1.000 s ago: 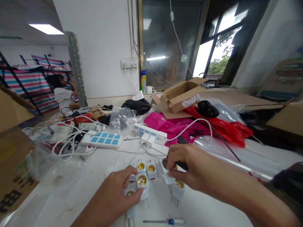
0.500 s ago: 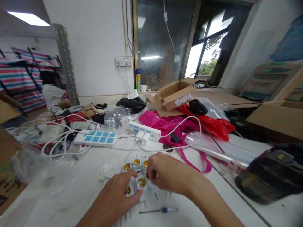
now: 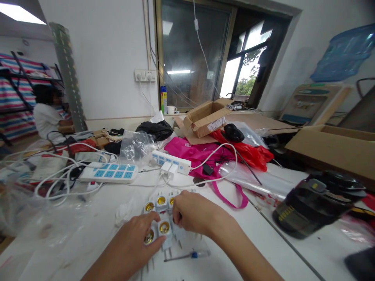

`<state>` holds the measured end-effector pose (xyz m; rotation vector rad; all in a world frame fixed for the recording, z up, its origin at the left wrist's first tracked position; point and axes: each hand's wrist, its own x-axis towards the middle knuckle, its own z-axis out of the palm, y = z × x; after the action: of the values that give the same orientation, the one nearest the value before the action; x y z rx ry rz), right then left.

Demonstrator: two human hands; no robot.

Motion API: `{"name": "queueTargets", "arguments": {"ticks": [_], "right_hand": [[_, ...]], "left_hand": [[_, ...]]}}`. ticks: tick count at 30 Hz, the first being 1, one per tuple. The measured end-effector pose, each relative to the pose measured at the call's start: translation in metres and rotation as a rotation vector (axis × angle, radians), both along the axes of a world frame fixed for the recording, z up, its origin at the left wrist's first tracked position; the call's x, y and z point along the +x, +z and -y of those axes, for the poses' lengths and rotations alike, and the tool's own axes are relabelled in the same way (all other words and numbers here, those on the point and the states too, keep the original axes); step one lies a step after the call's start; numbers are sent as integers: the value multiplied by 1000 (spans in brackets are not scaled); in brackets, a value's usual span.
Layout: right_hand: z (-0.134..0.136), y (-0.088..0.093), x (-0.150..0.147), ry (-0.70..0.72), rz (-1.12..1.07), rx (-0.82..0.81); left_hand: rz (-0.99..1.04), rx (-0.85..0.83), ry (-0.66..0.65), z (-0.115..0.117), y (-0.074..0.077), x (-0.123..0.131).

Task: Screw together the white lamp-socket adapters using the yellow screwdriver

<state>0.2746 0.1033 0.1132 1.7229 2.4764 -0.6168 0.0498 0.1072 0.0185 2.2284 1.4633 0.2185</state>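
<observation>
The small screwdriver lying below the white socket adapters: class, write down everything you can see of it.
This small screwdriver has a thin metal shaft and a short, pale handle with a blue band. It lies flat and slightly slanted on the white table top, tip pointing left, just below the white adapters with brass-coloured sockets. The right hand is nearest, but no hand touches it.

A power strip [image 3: 108,173] behind the lamp sockets [image 3: 164,227] — a screwdriver [image 3: 187,255] just in front of them.
</observation>
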Motion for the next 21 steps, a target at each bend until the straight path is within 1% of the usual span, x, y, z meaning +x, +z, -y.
{"name": "queueTargets", "arguments": {"ticks": [2,4,6,8,10,12,14,16,18,21], "right_hand": [[0,3,8,-17,-30,17],[3,7,21,-59,-49,69],[10,10,35,-114,-58,130],[21,6,49,-170,-63,166],[34,-6,62,-248,-93,186],[46,-24,72,-307,-138,196],[54,-44,79,-335,-180,184],[59,-62,82,-336,-210,224],[60,-76,82,-306,-249,272],[59,-97,79,-257,-310,393]], "left_hand": [[28,6,16,-1,0,-2],[55,21,26,-2,3,-3],[81,39,24,-3,9,-4],[92,43,19,-3,17,-6],[88,39,27,-4,27,-9],[90,46,38,-6,38,-11],[97,56,49,-12,48,-14],[82,55,70,-22,55,-17],[58,56,95,-34,57,-18],[62,25,96,-49,49,-18]]}}
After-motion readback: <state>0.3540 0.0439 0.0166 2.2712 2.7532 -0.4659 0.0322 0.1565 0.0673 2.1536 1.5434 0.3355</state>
